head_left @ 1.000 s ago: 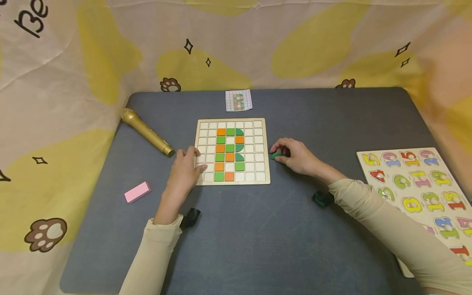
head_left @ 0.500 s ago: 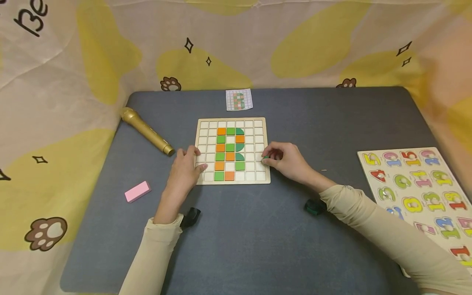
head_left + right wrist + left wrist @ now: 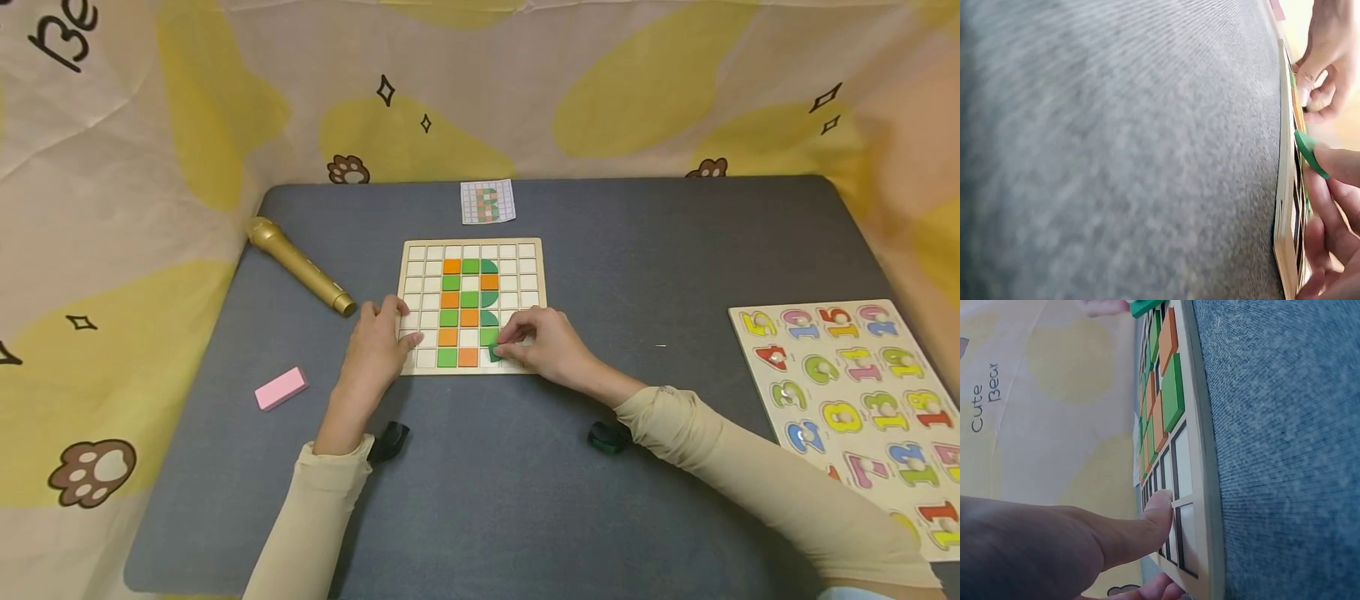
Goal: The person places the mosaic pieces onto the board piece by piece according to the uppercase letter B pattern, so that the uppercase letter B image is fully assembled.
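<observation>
My left hand [image 3: 377, 340] rests at the left edge of a wooden grid board [image 3: 472, 243], its thumb lying over the blank cells. In the left wrist view the thumb [image 3: 1141, 528] touches the grid near the rim. My right hand [image 3: 551, 346] pinches a dark green tile [image 3: 492, 354] between thumb and fingers, over the board's bottom row beside an orange tile [image 3: 468, 357]. The right wrist view shows the tile's curved edge [image 3: 1311, 153], tilted close to the board. Orange, light green and dark green rounded tiles fill several cells.
A small printed pattern card [image 3: 487, 202] lies behind the board. At left are a gold microphone [image 3: 300, 265] and a pink block [image 3: 281, 388]. A number puzzle board [image 3: 825, 392] lies at right, partly under the right sleeve. A thin pale sliver [image 3: 660, 345] lies on the table.
My right hand has carried the dark green tile leftward from beside the board to over its bottom row. My left hand has stayed at the board's left edge.
</observation>
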The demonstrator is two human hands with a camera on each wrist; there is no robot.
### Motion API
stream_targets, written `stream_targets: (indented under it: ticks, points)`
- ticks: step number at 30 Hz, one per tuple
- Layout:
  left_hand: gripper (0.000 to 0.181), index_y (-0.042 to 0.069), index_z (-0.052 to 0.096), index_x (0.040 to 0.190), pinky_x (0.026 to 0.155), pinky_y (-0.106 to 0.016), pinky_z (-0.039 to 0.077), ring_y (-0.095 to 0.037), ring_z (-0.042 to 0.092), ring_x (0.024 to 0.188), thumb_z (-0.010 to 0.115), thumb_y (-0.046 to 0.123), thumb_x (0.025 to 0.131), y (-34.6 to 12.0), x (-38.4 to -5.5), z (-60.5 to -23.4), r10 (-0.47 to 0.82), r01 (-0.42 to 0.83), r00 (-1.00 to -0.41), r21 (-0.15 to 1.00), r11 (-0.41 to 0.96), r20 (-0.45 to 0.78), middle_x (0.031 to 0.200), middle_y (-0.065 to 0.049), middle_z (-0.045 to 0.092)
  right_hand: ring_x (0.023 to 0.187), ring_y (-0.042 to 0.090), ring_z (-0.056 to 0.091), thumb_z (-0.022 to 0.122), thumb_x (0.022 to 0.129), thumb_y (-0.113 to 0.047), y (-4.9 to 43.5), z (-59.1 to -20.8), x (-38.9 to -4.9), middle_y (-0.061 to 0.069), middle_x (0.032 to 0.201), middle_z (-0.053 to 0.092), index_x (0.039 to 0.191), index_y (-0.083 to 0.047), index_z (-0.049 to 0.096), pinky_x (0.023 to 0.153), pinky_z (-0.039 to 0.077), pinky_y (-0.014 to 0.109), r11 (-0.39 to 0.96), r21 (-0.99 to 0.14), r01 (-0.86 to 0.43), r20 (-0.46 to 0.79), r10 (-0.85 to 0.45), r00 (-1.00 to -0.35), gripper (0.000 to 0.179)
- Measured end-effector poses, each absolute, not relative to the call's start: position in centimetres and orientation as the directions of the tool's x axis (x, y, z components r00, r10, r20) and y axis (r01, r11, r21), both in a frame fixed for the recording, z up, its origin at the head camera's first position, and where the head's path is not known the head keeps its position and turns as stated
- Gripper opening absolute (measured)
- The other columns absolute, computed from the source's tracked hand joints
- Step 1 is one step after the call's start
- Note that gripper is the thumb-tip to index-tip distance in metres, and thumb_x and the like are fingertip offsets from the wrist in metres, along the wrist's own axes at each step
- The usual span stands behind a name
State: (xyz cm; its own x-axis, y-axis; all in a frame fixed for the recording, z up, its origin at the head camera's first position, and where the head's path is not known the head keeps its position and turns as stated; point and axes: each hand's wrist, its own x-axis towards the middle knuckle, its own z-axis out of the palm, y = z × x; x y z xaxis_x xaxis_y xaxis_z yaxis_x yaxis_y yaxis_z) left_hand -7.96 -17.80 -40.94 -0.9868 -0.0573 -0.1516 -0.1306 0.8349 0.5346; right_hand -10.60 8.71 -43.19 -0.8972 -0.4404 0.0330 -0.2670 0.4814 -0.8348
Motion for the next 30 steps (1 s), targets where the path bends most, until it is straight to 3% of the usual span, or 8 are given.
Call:
stream_targets:
  ticks: [3, 8, 24, 27, 30]
  points:
    - [0.042, 0.002, 0.052, 0.132, 0.088, -0.063, 0.05, -0.051, 0.059, 0.108, 0.075, 0.014, 0.1, -17.8, -8.0, -41.0, -0.051, -0.122, -0.988, 0.538, 0.834, -0.145, 0.13, -0.031, 0.05, 0.086, 0.016, 0.056, 0.09, 0.085, -0.016, 8.3, -43.4, -10.6, -0.006, 0.082, 0.075, 0.084, -0.018, 0.081, 0.096, 0.039, 0.043, 0.517, -0.809, -0.279, 0.029, -0.44, -0.898, 0.01]
    - [0.041, 0.003, 0.052, 0.131, 0.087, -0.062, 0.049, -0.051, 0.059, 0.107, 0.075, 0.015, 0.1, -17.8, -8.0, -40.9, -0.048, -0.122, -0.988, 0.537, 0.835, -0.149, 0.129, -0.031, 0.05, 0.088, 0.018, 0.053, 0.091, 0.084, -0.018, 7.8, -43.6, -10.5, -0.008, 0.081, 0.074, 0.083, -0.019, 0.081, 0.101, 0.028, 0.057, 0.534, -0.782, -0.32, 0.045, -0.463, -0.885, 0.01]
    - [0.042, 0.002, 0.049, 0.132, 0.087, -0.062, 0.05, -0.051, 0.061, 0.102, 0.073, 0.019, 0.102, -18.3, -8.2, -40.3, -0.021, -0.123, -0.979, 0.504, 0.855, -0.202, 0.132, -0.032, 0.049, 0.088, 0.02, 0.05, 0.093, 0.082, -0.021, 7.0, -43.7, -10.4, 0.001, 0.085, 0.064, 0.089, -0.014, 0.073, 0.092, 0.025, 0.048, 0.578, -0.759, -0.3, 0.046, -0.412, -0.91, 0.022]
    - [0.046, 0.003, 0.051, 0.131, 0.086, -0.06, 0.05, -0.048, 0.06, 0.101, 0.074, 0.028, 0.101, -18.4, -8.4, -40.1, -0.038, -0.139, -0.977, 0.496, 0.857, -0.209, 0.131, -0.03, 0.05, 0.095, 0.023, 0.051, 0.09, 0.086, -0.025, 7.6, -43.0, -11.1, 0.004, 0.094, 0.067, 0.095, -0.013, 0.075, 0.092, 0.025, 0.049, 0.585, -0.756, -0.295, 0.062, -0.384, -0.921, 0.022]
    - [0.057, 0.004, 0.052, 0.135, 0.092, -0.062, 0.05, -0.046, 0.057, 0.111, 0.077, 0.039, 0.098, -18.3, -9.1, -39.6, -0.053, -0.126, -0.986, 0.509, 0.852, -0.156, 0.135, -0.028, 0.05, 0.11, 0.029, 0.051, 0.084, 0.093, -0.03, 8.6, -42.0, -12.4, 0.009, 0.114, 0.068, 0.11, -0.01, 0.076, 0.096, 0.026, 0.052, 0.588, -0.752, -0.299, 0.108, -0.338, -0.935, 0.028]
